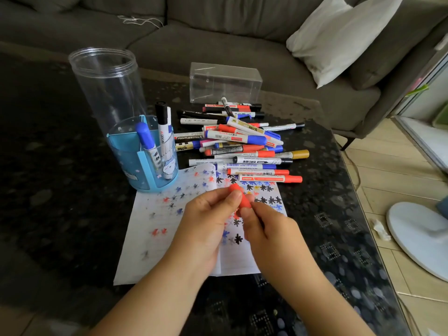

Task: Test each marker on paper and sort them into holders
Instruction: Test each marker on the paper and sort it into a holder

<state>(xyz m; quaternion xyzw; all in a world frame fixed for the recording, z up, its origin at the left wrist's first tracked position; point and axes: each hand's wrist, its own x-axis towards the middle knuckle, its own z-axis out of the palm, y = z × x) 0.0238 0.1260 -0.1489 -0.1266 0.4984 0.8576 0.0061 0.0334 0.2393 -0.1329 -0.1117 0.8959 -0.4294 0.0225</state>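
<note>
Dark, speckled stone forms the table (72, 202), set before a grey sofa (218, 37) with a white pillow (339, 37) in its corner.

Over the middle of the table a red marker (240, 195) is held between both hands, above a sheet of lined paper (155, 238). The left hand (208, 219) has its fingers curled round the marker, thumb pressed on the red barrel; the right hand (266, 229) pinches the marker's lower end with fingertips and thumb. Much of the marker is hidden by the fingers, so whether its cap is on cannot be told.

The paper lies flat under the hands and is dotted with small star-shaped scribbles in red, blue and black.

Just beyond the paper lies a pile of markers (242, 141), crossed over one another, with red, blue, black and one gold cap among them; the nearest few rest on the paper's far edge.

To the left of the pile, touching the paper's far left corner, stands a blue holder (145, 166) holding a blue-capped marker (145, 139) and a black-capped marker (162, 122), both upright. Right behind it stands a tall clear cylinder (106, 86). Behind the pile sits a clear rectangular box (225, 83).

Off the table to the right, a round white base (417, 236) rests on the pale tiled floor (388, 170).
</note>
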